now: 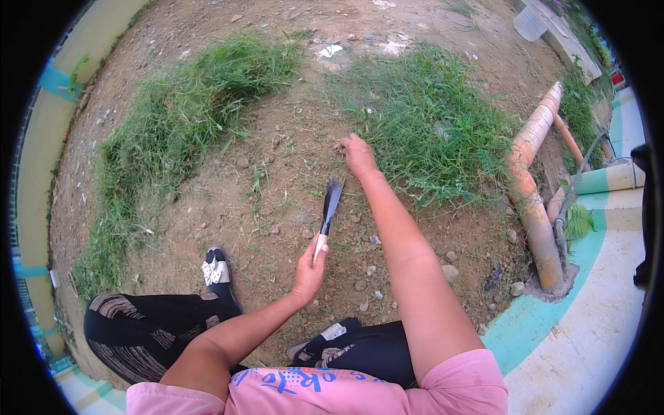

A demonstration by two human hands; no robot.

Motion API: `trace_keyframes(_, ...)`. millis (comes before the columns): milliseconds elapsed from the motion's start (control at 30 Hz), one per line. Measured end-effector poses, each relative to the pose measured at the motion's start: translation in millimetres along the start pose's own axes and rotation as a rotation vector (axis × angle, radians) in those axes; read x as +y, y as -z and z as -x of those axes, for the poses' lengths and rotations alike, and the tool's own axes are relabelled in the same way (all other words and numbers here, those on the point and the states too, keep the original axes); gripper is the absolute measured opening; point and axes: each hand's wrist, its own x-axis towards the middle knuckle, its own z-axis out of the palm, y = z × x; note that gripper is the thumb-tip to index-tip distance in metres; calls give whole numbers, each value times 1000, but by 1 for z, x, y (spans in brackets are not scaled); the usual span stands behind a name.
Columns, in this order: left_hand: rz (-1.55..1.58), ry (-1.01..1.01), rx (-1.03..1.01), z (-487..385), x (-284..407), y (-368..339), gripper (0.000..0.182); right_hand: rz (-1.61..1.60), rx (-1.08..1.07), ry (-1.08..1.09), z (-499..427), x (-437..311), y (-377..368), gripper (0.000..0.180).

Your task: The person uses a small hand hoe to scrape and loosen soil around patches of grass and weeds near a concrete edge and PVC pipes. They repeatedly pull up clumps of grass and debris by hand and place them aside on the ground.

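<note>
My left hand grips the pale handle of a hand trowel. Its narrow dark blade points away from me, with the soil-smeared tip at the ground. Just beyond that tip, my right hand is low over the bare soil, beside the left edge of a green grass patch. The right fingers are curled, and whether anything is between them is hidden. Loose bits of cut or pulled grass lie scattered on the soil around the blade.
A long heap of grass curves along the left. On the right, a thick pipe rises beside a green-and-white painted concrete edge. Stones dot the soil. A translucent plastic container sits far right. My shoe is at front left.
</note>
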Motion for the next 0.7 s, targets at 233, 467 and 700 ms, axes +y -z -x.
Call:
trace_keyframes(233,-10,-10,27,-90,54,-4,50,-575,250,-374,-17,14,1,7)
trace_keyframes(467,3,40,-71,-126,77,-10,52,-733,635,-486,-19,68,48,24)
trace_keyframes(700,37,106,-84,-107,89,-21,50,-197,532,-159,-30,35,46,57)
